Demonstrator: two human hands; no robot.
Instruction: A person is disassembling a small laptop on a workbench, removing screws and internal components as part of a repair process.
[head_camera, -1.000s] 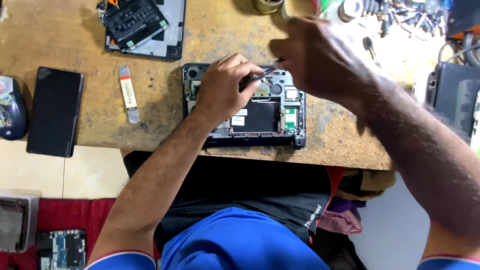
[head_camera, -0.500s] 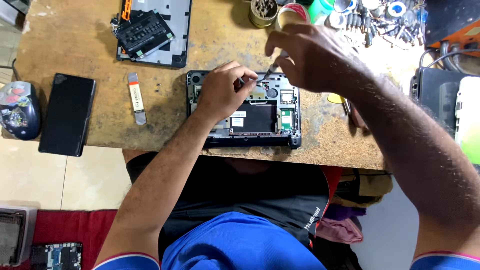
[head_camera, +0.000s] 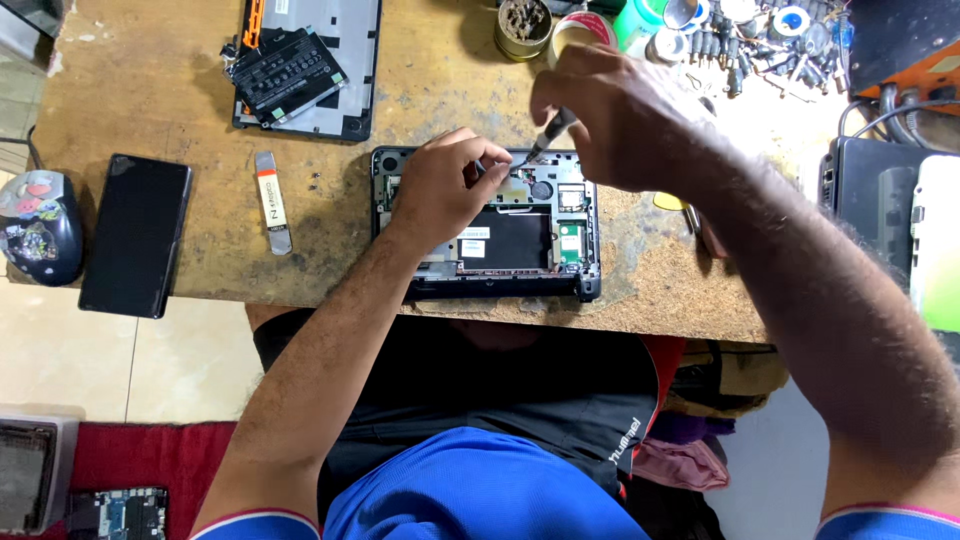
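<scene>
The right hand is gripping a screwdriver; the left hand is pinching something unseen, hiding the opened laptop's corner.

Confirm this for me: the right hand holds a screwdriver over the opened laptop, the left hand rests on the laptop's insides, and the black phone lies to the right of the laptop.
One detail is off. The black phone lies to the left of the opened laptop, near the mouse, as the head view shows. The rest holds: the right hand holds a screwdriver over the laptop, and the left hand rests on its insides.
</scene>
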